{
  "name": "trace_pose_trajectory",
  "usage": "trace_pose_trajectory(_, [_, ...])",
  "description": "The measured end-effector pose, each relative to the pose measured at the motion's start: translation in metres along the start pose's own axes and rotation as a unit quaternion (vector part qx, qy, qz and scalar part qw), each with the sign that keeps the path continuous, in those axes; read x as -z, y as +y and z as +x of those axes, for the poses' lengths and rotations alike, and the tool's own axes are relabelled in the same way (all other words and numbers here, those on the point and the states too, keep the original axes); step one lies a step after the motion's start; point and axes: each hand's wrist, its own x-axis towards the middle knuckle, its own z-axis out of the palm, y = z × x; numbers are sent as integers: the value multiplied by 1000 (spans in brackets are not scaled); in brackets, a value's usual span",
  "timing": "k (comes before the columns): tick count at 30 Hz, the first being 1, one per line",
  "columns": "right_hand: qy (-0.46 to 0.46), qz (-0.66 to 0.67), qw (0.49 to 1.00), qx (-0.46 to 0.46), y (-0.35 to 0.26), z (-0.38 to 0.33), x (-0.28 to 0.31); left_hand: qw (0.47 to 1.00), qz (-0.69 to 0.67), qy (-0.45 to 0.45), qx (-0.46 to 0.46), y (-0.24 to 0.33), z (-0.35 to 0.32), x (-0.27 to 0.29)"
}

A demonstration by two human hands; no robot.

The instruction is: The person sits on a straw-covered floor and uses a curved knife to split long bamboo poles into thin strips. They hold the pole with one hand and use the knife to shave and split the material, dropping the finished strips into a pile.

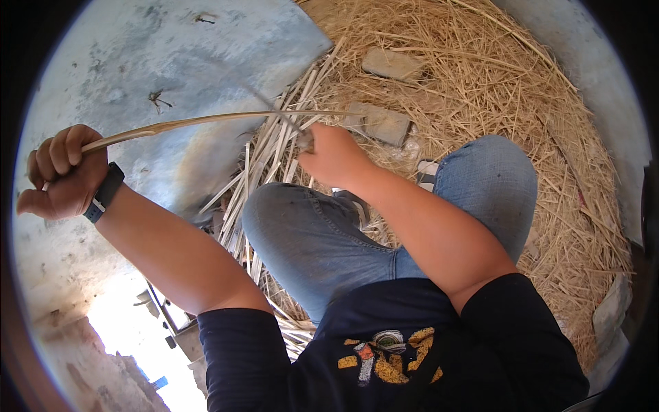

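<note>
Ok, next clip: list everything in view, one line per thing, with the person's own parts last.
thin strip: one, pale tan, bowed between both hands above the knees
cut strips: a bundle, pale, lying on the ground by the left knee
straw: a loose heap, golden, covering the ground ahead and to the right
flat stones: two, grey, lying on the straw ahead
wall: one, grey-blue and patchy, on the left
jeans: blue, on both bent knees
shirt: dark navy with a yellow print, lower edge
wristband: one, black, on the left wrist
left hand: fist shut on the strip's end
right hand: shut on the strip's other end
</note>
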Motion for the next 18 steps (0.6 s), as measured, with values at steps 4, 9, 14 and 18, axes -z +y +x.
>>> trace_pose_trajectory(4, [9, -54, 990, -132, 40, 13, -4, 999, -33, -31, 20, 3, 0, 12])
trace_pose_trajectory(9, [-6, -4, 1000, -16, -2, -2, -8, 1000, -13, 0, -10, 4, -6, 18])
trace_pose_trajectory(14, [3, 42, 995, 93, -14, -7, -15, 997, 44, 41, -38, -8, -5, -11])
trace_pose_trajectory(18, [31, 6, 994, -107, 41, 14, -16, 996, 53, 55, -37, -7, -3, -20])
